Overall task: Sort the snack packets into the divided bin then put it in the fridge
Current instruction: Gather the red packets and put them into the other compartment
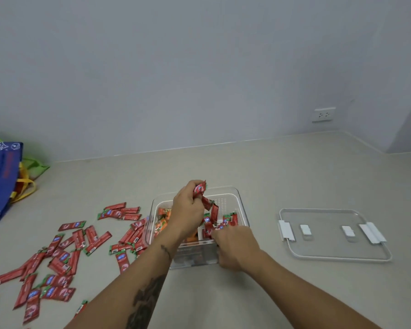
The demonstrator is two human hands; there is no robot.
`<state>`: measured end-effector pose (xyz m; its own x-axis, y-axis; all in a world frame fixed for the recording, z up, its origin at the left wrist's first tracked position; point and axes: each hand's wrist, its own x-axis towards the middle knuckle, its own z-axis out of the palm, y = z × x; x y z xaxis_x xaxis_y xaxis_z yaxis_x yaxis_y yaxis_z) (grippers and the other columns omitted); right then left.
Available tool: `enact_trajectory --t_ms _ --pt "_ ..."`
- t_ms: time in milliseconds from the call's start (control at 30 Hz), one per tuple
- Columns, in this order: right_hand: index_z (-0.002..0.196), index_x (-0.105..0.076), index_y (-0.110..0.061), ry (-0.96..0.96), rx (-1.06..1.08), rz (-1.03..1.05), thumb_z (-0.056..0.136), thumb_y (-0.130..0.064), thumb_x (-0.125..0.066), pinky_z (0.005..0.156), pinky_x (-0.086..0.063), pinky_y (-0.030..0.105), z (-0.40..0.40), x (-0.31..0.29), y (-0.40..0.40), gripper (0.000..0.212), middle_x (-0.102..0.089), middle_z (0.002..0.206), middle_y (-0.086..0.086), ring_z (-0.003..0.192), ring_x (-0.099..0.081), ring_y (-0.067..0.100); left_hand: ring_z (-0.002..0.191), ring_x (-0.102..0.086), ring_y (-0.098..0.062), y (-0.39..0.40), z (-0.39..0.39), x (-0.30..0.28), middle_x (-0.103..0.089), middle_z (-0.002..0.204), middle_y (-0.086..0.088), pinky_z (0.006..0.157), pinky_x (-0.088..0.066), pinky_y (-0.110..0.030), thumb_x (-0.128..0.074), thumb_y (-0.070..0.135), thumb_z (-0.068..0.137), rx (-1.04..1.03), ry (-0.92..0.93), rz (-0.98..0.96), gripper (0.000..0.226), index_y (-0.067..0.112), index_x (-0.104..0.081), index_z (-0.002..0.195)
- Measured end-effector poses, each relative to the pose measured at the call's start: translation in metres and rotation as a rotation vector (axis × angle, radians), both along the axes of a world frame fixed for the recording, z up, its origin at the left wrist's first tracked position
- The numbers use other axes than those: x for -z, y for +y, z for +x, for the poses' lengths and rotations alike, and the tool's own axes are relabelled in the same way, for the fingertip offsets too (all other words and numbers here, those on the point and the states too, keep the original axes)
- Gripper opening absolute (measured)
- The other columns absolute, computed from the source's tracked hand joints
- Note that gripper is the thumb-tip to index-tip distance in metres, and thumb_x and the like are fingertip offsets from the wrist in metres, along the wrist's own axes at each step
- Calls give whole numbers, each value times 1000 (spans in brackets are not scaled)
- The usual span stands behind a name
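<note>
Red packets (201, 189) gripped in left hand (188, 210) above bin rim (241, 205) (right hand's (235, 248) fingers hidden, grip unclear)

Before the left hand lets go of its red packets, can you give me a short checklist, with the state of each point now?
1. Left hand is above the divided bin: ok.
2. It grips red packets: ok.
3. The compartment below it already holds red packets, with the orange packets in the other one: ok.
4. Right hand rests at the bin's near right corner: ok; whether it grips the rim, cannot tell.
5. All packets sorted: not ok, many loose red packets lie on the counter.
6. Lid within reach, lying to the right: ok.
</note>
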<state>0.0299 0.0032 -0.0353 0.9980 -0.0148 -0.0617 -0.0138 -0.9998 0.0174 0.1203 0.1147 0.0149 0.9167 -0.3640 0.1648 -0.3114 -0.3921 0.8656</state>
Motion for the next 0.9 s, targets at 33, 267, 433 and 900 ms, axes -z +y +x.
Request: enact_trajectory --t_ms 33,267,433,900 --pt "107 -64 -22 -16 -1 -2 80 -32 -62 80 -53 37 0 2 -1 30 -71 105 6 96 -69 31 43 -50 2 -8 4 0 -72 92 -8 45 -38 -15 -38 3 98 7 54 -17 36 26 -58 117" --pt "111 -63 -19 -23 -4 -4 82 -30 -64 83 -52 39 0 1 0 31 -70 104 10 94 -68 34 85 -65 -9 -50 28 7 -69 98 1 67 -51 -22 -49 11 97 53 236 35 36 24 -52 130" --pt "106 -64 -19 -42 0 2 80 -26 -62 83 -50 36 -2 0 -1 27 -71 102 10 94 -68 35 95 -61 -21 -44 37 14 -58 124 -10 73 -48 -25 -64 14 84 124 191 271 57 24 -49 138" --pt "112 -62 -24 -96 6 35 79 -29 -60 82 -48 32 0 7 -1 33 -71 107 4 98 -67 29 74 -64 -18 7 20 -6 -59 123 4 56 -48 -23 -47 10 96 216 214 267 53 33 -40 143"
